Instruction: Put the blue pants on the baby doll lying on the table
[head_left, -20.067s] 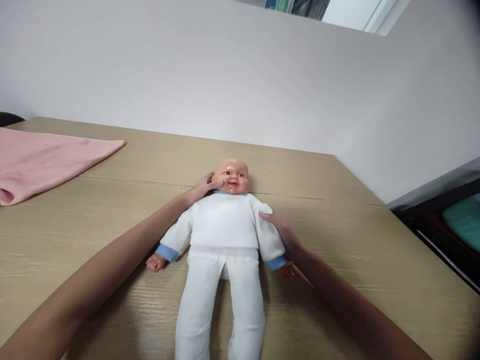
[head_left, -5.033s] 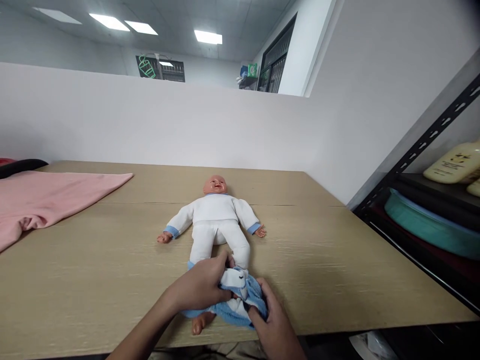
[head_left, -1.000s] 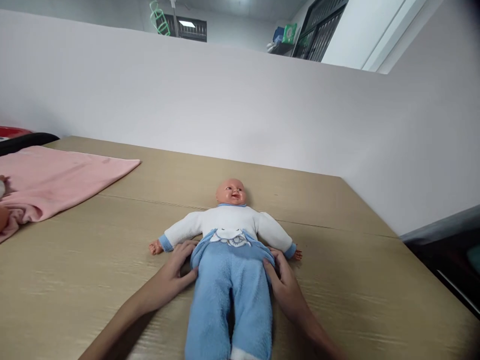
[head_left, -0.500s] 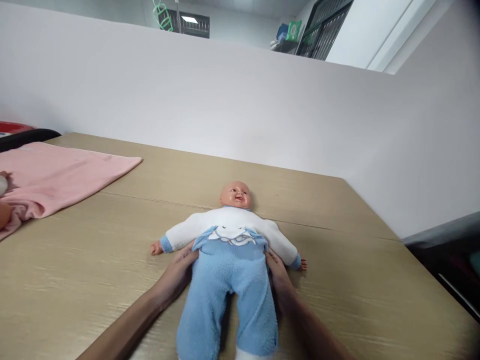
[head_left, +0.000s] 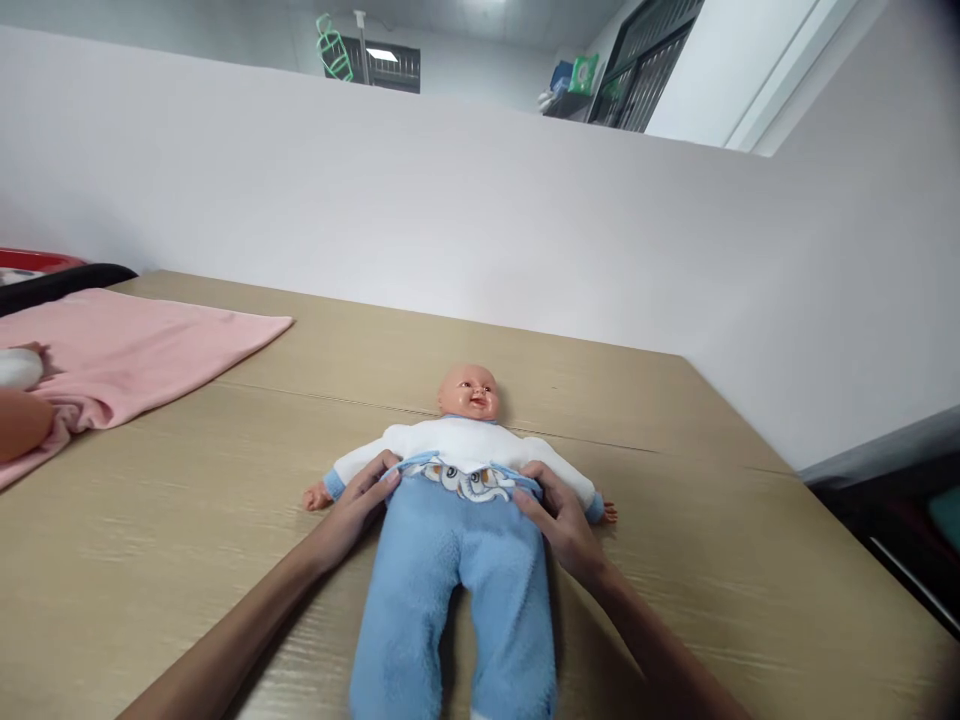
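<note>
A baby doll (head_left: 469, 392) lies on its back on the table, head pointing away from me and arms spread. It wears a white top (head_left: 457, 441) with blue cuffs and fuzzy light blue trousers (head_left: 461, 540) with a cartoon print at the waist. My left hand (head_left: 366, 502) pinches the waistband at the left hip, thumb on the front of the cloth. At the other hip, my right hand (head_left: 561, 520) grips the waistband between thumb and fingers. The waistband's edge lies across the doll's belly, and the feet are mostly cut off by the frame.
A pink cloth (head_left: 157, 340) is spread at the left, with part of another doll (head_left: 22, 420) at the frame edge. Beyond it sits a red-rimmed container (head_left: 41, 262). A pale partition wall (head_left: 450, 210) borders the brown table (head_left: 247, 480).
Both hands have come up from beside the hips onto the waistband, thumbs now on its front. More of the cartoon print shows. The view has shifted slightly.
</note>
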